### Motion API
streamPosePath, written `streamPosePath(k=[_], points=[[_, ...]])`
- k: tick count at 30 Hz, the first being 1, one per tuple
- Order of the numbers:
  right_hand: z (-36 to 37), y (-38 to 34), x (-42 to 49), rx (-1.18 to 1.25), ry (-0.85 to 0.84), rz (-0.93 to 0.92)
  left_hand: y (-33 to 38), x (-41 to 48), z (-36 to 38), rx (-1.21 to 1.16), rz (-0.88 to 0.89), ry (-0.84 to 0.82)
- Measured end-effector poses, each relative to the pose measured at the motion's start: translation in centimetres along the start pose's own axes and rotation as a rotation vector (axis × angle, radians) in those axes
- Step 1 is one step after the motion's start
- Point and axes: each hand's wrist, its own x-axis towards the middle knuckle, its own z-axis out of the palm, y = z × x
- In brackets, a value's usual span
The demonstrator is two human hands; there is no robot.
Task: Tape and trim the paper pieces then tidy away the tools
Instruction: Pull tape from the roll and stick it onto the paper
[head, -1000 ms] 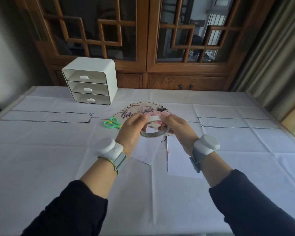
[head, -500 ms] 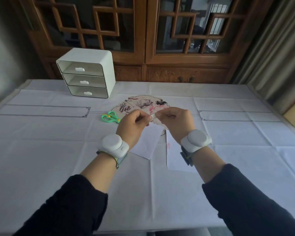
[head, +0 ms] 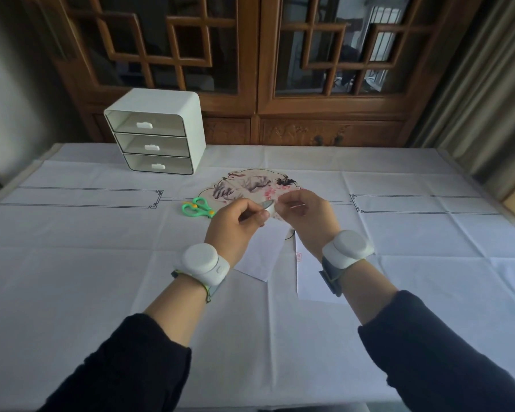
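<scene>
My left hand (head: 235,224) grips a roll of clear tape (head: 267,205), seen edge-on above the table. My right hand (head: 308,217) pinches at the roll's free end close beside it. Under the hands lie two white paper pieces: a tilted one (head: 262,257) and a longer one (head: 309,281) with a small red stamp. A painted fan-shaped paper (head: 250,182) lies just beyond the hands. Green scissors (head: 197,207) rest shut on the cloth, left of my left hand.
A white three-drawer box (head: 158,135) stands at the back left of the table, drawers closed. A white cloth (head: 101,263) covers the table. Behind it is a wooden lattice cabinet (head: 256,69), with a curtain (head: 488,99) at the right.
The tape roll has turned from facing me as an open ring to edge-on. Both hands have drawn closer together around it, and the view has tilted.
</scene>
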Motion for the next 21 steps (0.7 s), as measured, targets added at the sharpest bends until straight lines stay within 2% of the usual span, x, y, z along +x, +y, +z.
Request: streamPosePath(k=[5, 10, 17, 21], points=[[0.0, -0.2, -0.4, -0.064, 0.061, -0.021, 0.3, 0.2, -0.1, 0.018, -0.01, -0.005], [-0.5, -0.5, -0.4, 0.035, 0.013, 0.039, 0.4, 0.2, -0.6, 0.05, -0.005, -0.027], [-0.6, -0.5, -0.5, 0.007, -0.083, 0.082, 1.0, 0.0, -0.6, 0.075, -0.006, -0.033], [-0.6, -0.6, -0.7, 0.017, -0.003, 0.085, 1.3, -0.1, -0.4, 0.074, -0.021, -0.026]])
